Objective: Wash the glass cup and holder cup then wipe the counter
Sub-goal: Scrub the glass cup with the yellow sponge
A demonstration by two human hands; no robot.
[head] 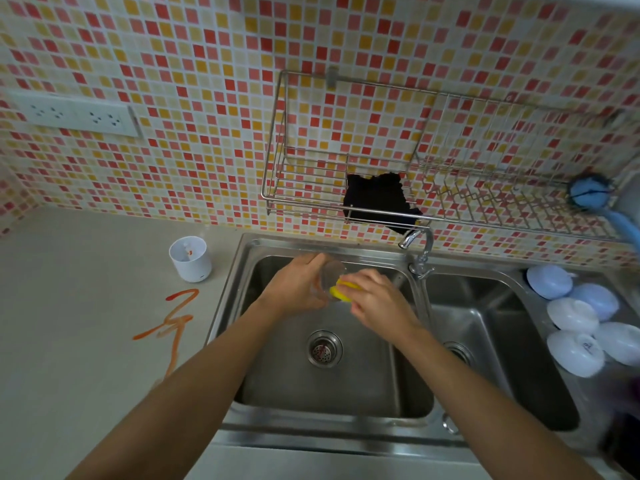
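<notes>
The clear glass cup is gripped round its side by the left hand over the steel sink while a yellow sponge is pinched by the right hand; wet, probably slippery, breakable, so best held by the wall.

Both bare forearms reach forward and come together. The left hand is curled, its fingers wrapped around what it holds, thumb side up. The right hand is close beside it, fingers bent and pinching, knuckles turned upward.
</notes>
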